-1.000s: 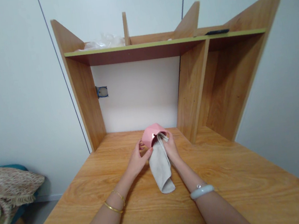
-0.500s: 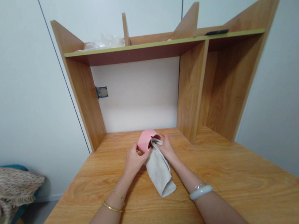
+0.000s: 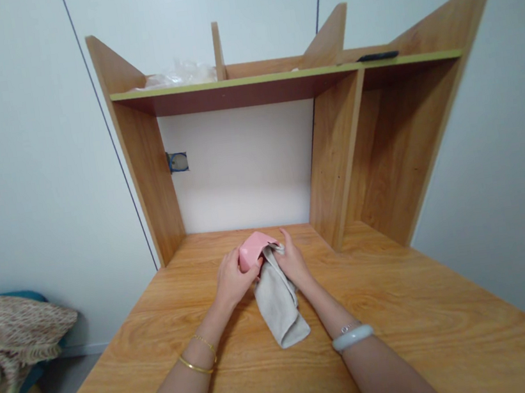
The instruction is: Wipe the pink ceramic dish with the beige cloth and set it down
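Note:
A pink, hollow-looking object (image 3: 254, 247), perhaps a small box or holder, is tilted over the wooden desk with its dark opening toward me. My left hand (image 3: 235, 278) is closed on its left side, thumb at the opening's lower edge. A light grey cloth (image 3: 279, 304) hangs from that opening, its lower end spread on the desk. My right hand (image 3: 292, 260) pinches the cloth's upper part at the opening, with the index finger raised. Part of the cloth is hidden inside the pink object.
The wooden desk (image 3: 395, 321) carries a shelf unit (image 3: 340, 160) along its back. A clear plastic bag (image 3: 181, 75) and a dark flat item (image 3: 377, 56) lie on the upper shelf. An uncovered wall socket box (image 3: 178, 162) shows behind. At left, a patterned blanket (image 3: 13, 326) covers blue furniture.
The pink object has tipped, so its opening faces further down. My right hand's index finger has lifted away from its rim. The cloth hangs in nearly the same place.

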A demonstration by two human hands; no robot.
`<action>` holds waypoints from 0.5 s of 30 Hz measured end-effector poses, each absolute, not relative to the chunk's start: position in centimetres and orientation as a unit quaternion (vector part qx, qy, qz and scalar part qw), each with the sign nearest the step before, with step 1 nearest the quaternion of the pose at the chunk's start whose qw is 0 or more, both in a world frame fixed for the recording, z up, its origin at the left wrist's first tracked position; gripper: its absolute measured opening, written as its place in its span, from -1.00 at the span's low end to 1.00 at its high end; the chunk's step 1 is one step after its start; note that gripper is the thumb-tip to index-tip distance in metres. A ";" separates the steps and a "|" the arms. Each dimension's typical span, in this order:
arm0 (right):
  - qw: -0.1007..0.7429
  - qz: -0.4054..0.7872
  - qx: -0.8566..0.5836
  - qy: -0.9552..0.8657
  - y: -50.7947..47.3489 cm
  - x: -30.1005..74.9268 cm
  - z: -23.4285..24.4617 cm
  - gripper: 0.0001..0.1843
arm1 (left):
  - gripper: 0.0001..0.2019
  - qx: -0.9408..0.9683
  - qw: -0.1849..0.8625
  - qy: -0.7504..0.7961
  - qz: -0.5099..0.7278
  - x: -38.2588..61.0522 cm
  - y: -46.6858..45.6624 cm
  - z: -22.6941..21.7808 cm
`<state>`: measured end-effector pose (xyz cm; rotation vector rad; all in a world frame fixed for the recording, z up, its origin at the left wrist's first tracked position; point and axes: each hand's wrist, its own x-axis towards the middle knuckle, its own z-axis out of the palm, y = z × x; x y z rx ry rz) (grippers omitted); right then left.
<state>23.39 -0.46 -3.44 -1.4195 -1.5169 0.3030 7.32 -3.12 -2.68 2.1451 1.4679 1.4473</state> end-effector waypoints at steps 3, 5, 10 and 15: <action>0.518 0.142 -0.580 -0.613 -0.3 23.4 -3.6 -0.34 | -0.45 0.705 0.102 0.474 0.518 7.3 -3.0 -2.9; 0.537 0.155 -0.575 -0.597 -0.1 23.4 -3.7 -0.34 | -0.36 0.691 0.134 0.472 0.532 7.3 -2.9 -3.0; 0.584 0.186 -0.563 -0.554 1.0 23.6 -4.5 -0.37 | -0.24 0.676 0.231 0.439 0.545 7.7 -2.7 -3.5; 0.616 0.224 -0.535 -0.533 2.0 23.7 -5.7 -0.39 | -0.25 0.648 0.369 0.374 0.552 8.0 -2.8 -3.6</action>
